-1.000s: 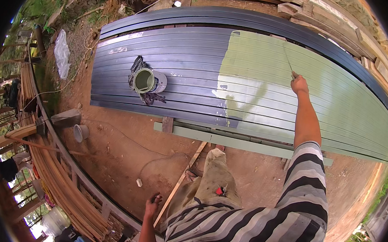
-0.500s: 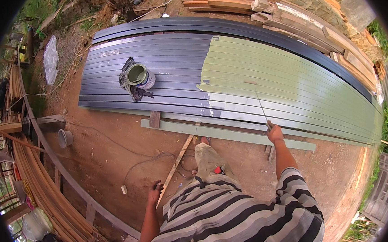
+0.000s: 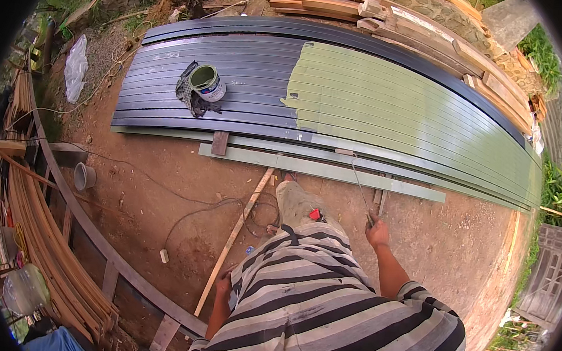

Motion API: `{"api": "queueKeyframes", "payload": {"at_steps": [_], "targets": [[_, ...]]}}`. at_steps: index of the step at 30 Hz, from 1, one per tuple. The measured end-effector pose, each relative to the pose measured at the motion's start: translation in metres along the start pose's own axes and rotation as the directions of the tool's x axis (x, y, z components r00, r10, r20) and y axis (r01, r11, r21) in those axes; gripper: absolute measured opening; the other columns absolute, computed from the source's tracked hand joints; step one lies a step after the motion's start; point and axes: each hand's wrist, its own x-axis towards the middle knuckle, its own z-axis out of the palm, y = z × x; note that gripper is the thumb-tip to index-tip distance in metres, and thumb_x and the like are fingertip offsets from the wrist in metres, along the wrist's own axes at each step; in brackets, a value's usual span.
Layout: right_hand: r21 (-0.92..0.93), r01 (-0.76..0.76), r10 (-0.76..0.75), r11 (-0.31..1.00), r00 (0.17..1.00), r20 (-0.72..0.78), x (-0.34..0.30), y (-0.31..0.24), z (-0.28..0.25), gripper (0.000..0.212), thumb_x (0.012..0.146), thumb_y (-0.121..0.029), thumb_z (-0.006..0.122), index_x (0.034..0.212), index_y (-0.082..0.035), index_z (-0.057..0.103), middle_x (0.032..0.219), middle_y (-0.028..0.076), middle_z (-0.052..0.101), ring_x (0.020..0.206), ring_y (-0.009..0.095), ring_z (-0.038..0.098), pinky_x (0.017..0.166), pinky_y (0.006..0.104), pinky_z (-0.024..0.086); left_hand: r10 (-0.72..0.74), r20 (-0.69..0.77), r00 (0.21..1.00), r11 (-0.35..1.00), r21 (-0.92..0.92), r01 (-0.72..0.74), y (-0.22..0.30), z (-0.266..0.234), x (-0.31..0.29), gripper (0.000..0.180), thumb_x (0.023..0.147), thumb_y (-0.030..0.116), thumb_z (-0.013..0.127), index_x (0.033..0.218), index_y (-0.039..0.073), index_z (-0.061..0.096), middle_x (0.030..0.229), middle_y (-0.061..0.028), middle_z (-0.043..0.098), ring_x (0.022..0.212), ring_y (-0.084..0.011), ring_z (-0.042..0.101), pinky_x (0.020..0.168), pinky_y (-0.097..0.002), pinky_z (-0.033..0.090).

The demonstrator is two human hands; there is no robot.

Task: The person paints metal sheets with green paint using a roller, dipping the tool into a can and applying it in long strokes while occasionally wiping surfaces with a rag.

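My right hand (image 3: 377, 233) is closed round the handle of a small paint roller (image 3: 359, 181). Its thin rod reaches away from me, and the roller head lies at the near edge of a wide panel of grooved boards (image 3: 377, 97). Light green paint covers the right part of these boards; the left part (image 3: 256, 63) is dark grey-blue. An open paint bucket (image 3: 213, 91), green inside, stands on a crumpled black plastic sheet (image 3: 186, 90) on the dark part. My left hand (image 3: 223, 282) hangs low beside my striped shirt, its fingers mostly hidden.
A narrow green board (image 3: 320, 172) lies along the panel's near side. Below it a wooden stick (image 3: 234, 241) and a dark cable (image 3: 169, 197) lie on the dirt ground. A grey bucket (image 3: 85, 177) stands at left. Timber is stacked (image 3: 319, 6) at the back.
My right hand has drawn the roller toward me, from the middle of the panel to its near edge. Green now covers more near boards. My left hand has dropped closer to my body.
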Motion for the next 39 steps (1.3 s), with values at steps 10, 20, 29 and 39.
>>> {"api": "queueKeyframes", "payload": {"at_steps": [10, 20, 29, 39], "targets": [[0.054, -0.058, 0.055, 0.997, 0.997, 0.062, 0.083, 0.022, -0.016, 0.047, 0.083, -0.012, 0.057, 0.13, -0.016, 0.058, 0.101, 0.026, 0.065, 0.094, 0.041, 0.063, 0.08, 0.0459, 0.052, -0.352, -0.056, 0.934, 0.911, -0.247, 0.329, 0.026, 0.006, -0.041, 0.046, 0.093, 0.035, 0.058, 0.127, 0.004, 0.054, 0.11, -0.0129, 0.066, 0.093, -0.0278, 0.065, 0.076, -0.0429, 0.05], [-0.027, -0.118, 0.121, 0.993, 0.986, 0.117, 0.16, -0.007, -0.033, 0.051, 0.086, -0.016, 0.058, 0.136, -0.024, 0.051, 0.092, 0.027, 0.065, 0.085, 0.043, 0.063, 0.075, 0.0517, 0.051, -0.203, 0.029, 0.979, 0.977, -0.063, 0.204, 0.237, 0.089, -0.009, 0.046, 0.097, 0.034, 0.053, 0.132, 0.004, 0.053, 0.116, -0.0138, 0.065, 0.101, -0.0232, 0.063, 0.083, -0.0349, 0.048], [-0.073, -0.018, 0.018, 0.997, 1.0, -0.007, 0.521, -0.09, -0.067, 0.051, 0.086, -0.02, 0.052, 0.136, -0.029, 0.051, 0.108, 0.019, 0.067, 0.095, 0.039, 0.065, 0.083, 0.0502, 0.054, -0.016, -0.005, 1.0, 1.0, 0.015, 0.016, 0.377, 0.124, 0.023, 0.043, 0.097, 0.033, 0.054, 0.131, 0.006, 0.055, 0.118, -0.013, 0.064, 0.104, -0.0227, 0.062, 0.086, -0.034, 0.048], [-0.049, 0.012, -0.014, 0.999, 0.999, -0.033, 0.682, -0.124, -0.12, 0.052, 0.085, -0.019, 0.053, 0.137, -0.024, 0.052, 0.12, 0.019, 0.062, 0.108, 0.037, 0.06, 0.095, 0.0457, 0.049, -0.2, -0.049, 0.979, 0.978, 0.056, 0.202, 0.317, 0.11, -0.003, 0.043, 0.095, 0.031, 0.057, 0.127, 0.003, 0.057, 0.111, -0.0137, 0.066, 0.099, -0.0219, 0.064, 0.083, -0.0328, 0.049]]}}
